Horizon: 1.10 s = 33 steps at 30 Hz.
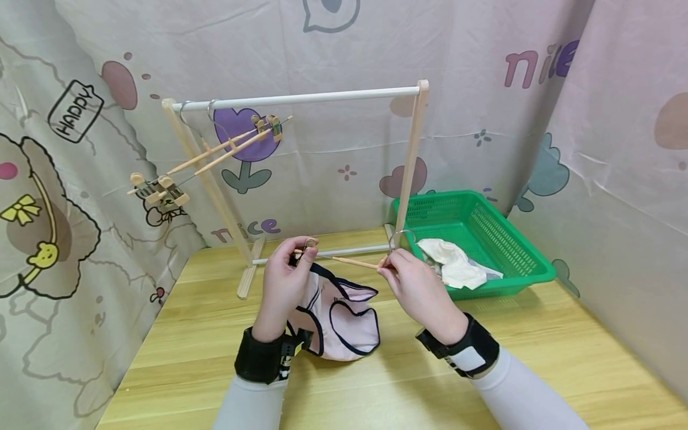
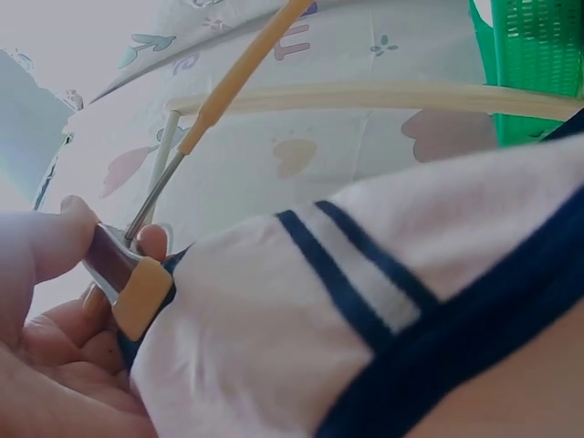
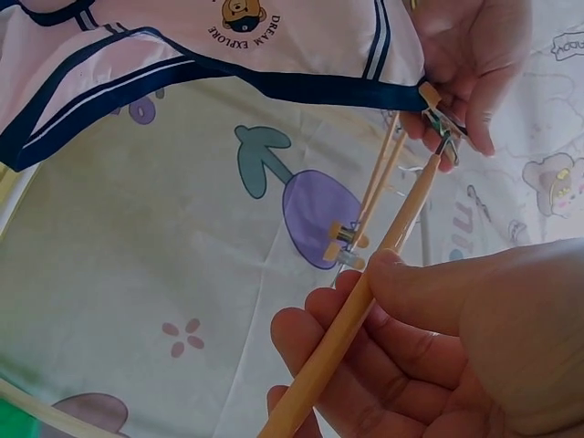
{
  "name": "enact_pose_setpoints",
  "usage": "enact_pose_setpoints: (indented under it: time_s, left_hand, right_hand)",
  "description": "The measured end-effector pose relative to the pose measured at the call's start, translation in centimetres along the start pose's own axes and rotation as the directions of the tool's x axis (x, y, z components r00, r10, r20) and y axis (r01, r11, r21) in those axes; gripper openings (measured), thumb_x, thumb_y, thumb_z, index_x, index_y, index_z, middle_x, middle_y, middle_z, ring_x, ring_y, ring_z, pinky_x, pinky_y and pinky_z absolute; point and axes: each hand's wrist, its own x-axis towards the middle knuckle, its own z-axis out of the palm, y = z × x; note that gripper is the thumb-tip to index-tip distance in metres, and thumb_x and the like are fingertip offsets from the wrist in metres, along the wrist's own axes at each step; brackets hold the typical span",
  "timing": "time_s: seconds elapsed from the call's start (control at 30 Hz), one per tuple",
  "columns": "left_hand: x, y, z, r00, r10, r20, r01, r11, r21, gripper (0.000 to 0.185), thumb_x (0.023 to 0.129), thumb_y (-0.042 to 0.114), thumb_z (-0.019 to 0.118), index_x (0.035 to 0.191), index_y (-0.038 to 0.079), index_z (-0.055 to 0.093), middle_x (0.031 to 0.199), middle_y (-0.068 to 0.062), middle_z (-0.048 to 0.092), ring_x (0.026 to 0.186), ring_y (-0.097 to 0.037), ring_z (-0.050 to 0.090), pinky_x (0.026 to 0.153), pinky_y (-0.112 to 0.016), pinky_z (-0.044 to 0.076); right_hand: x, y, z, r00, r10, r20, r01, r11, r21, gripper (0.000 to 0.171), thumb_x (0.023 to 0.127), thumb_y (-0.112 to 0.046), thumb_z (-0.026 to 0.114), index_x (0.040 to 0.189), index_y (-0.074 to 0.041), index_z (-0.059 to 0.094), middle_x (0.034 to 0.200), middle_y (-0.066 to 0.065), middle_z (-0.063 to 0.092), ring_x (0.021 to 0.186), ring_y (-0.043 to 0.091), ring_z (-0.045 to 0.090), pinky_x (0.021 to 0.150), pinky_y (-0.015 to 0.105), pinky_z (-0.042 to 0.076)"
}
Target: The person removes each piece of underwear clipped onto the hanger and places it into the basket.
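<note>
My left hand (image 1: 283, 280) pinches a clip (image 2: 144, 294) at one end of a small wooden clip hanger (image 1: 356, 263). The clip sits at the corner of pink underpants (image 1: 352, 325) with navy trim, which hang down from that hand over the table. In the right wrist view, a bear print shows on the underpants' front. My right hand (image 1: 421, 292) holds the hanger's wooden bar (image 3: 339, 342) between thumb and fingers. The metal hook (image 1: 403, 232) rises above this hand. The hanger's other clip is hidden by my right hand in the head view.
A wooden drying rack (image 1: 301, 98) stands behind my hands. Two clip hangers (image 1: 231, 149) hang at its left end. On the right, a green basket (image 1: 505, 251) holds white cloth (image 1: 454, 263). Printed curtains (image 1: 344, 48) surround the wooden table (image 1: 177, 358).
</note>
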Motion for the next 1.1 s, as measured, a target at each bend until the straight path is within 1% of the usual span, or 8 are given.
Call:
enact_pose_setpoints:
  time_s: [0.13, 0.23, 0.37, 0.47, 0.63, 0.8, 1.0, 1.1]
  left_hand:
    - [-0.01, -0.08, 0.18, 0.999, 0.029, -0.034, -0.029, 1.0, 0.004, 0.018, 0.098, 0.009, 0.069, 0.113, 0.0, 0.073, 0.109, -0.015, 0.071, 0.089, -0.015, 0.058, 0.07, -0.019, 0.043]
    - [0.0, -0.22, 0.3, 0.998, 0.048, -0.051, -0.047, 0.999, 0.014, 0.016, 0.097, 0.009, 0.071, 0.11, 0.001, 0.074, 0.107, -0.014, 0.072, 0.092, -0.015, 0.059, 0.071, -0.019, 0.043]
    - [-0.07, -0.24, 0.4, 0.995, 0.079, -0.06, -0.079, 0.997, 0.003, 0.014, 0.096, 0.009, 0.073, 0.107, 0.002, 0.075, 0.105, -0.014, 0.073, 0.098, -0.021, 0.064, 0.084, -0.024, 0.046]
    - [-0.14, -0.35, 0.48, 0.992, 0.103, -0.069, -0.104, 0.995, -0.011, 0.013, 0.094, 0.009, 0.074, 0.105, 0.002, 0.075, 0.102, -0.013, 0.073, 0.099, -0.022, 0.065, 0.092, -0.029, 0.045]
    - [-0.19, -0.56, 0.61, 0.989, 0.129, -0.078, -0.13, 0.991, -0.016, 0.012, 0.093, 0.008, 0.075, 0.103, 0.001, 0.075, 0.098, -0.014, 0.073, 0.095, -0.017, 0.063, 0.092, -0.027, 0.045]
    - [-0.24, -0.41, 0.65, 0.991, 0.115, -0.065, -0.117, 0.993, -0.017, 0.013, 0.093, 0.007, 0.074, 0.105, 0.001, 0.075, 0.1, -0.013, 0.072, 0.097, -0.017, 0.062, 0.093, -0.031, 0.044]
    - [-0.19, -0.32, 0.52, 0.996, 0.088, -0.024, -0.087, 0.996, 0.01, 0.017, 0.095, 0.009, 0.072, 0.11, 0.001, 0.074, 0.107, -0.013, 0.072, 0.106, -0.024, 0.063, 0.104, -0.045, 0.043]
    - [-0.16, -0.19, 0.34, 0.998, 0.065, 0.002, -0.065, 0.997, 0.031, 0.018, 0.097, 0.011, 0.071, 0.113, 0.003, 0.073, 0.11, -0.013, 0.071, 0.109, -0.026, 0.061, 0.105, -0.045, 0.041]
  right_hand:
    - [-0.01, 0.05, 0.07, 1.0, 0.0, -0.001, 0.0, 1.0, -0.002, 0.007, 0.096, -0.013, 0.073, 0.095, -0.007, 0.069, 0.086, 0.003, 0.062, 0.068, 0.011, 0.053, 0.059, 0.026, 0.046]
    - [0.0, 0.11, 0.09, 1.0, 0.004, -0.001, -0.004, 1.0, -0.004, 0.007, 0.096, -0.013, 0.073, 0.096, -0.007, 0.069, 0.087, 0.003, 0.063, 0.068, 0.011, 0.053, 0.058, 0.026, 0.046]
    - [0.0, 0.17, 0.08, 1.0, 0.011, 0.0, -0.011, 1.0, -0.006, 0.008, 0.096, -0.014, 0.074, 0.096, -0.007, 0.069, 0.087, 0.003, 0.063, 0.067, 0.011, 0.054, 0.057, 0.026, 0.046]
    - [0.01, 0.18, 0.06, 1.0, 0.015, 0.002, -0.015, 1.0, -0.006, 0.008, 0.096, -0.014, 0.074, 0.096, -0.007, 0.069, 0.087, 0.003, 0.063, 0.067, 0.011, 0.055, 0.057, 0.027, 0.046]
    - [0.09, 0.24, 0.05, 1.0, 0.024, 0.007, -0.024, 1.0, -0.008, 0.007, 0.097, -0.014, 0.073, 0.096, -0.007, 0.069, 0.088, 0.004, 0.064, 0.067, 0.012, 0.056, 0.057, 0.028, 0.047]
    - [0.12, 0.3, -0.01, 1.0, 0.028, 0.006, -0.028, 1.0, -0.013, 0.008, 0.096, -0.014, 0.073, 0.096, -0.007, 0.07, 0.089, 0.005, 0.064, 0.067, 0.012, 0.057, 0.056, 0.028, 0.048]
    - [0.16, 0.32, -0.3, 0.999, 0.032, 0.005, -0.032, 0.999, -0.016, 0.008, 0.097, -0.014, 0.073, 0.097, -0.006, 0.07, 0.089, 0.005, 0.065, 0.067, 0.012, 0.057, 0.055, 0.028, 0.048]
    - [0.17, 0.32, -0.44, 1.0, 0.031, 0.005, -0.03, 0.999, -0.018, 0.009, 0.097, -0.014, 0.073, 0.097, -0.005, 0.07, 0.089, 0.005, 0.065, 0.067, 0.013, 0.057, 0.055, 0.028, 0.048]
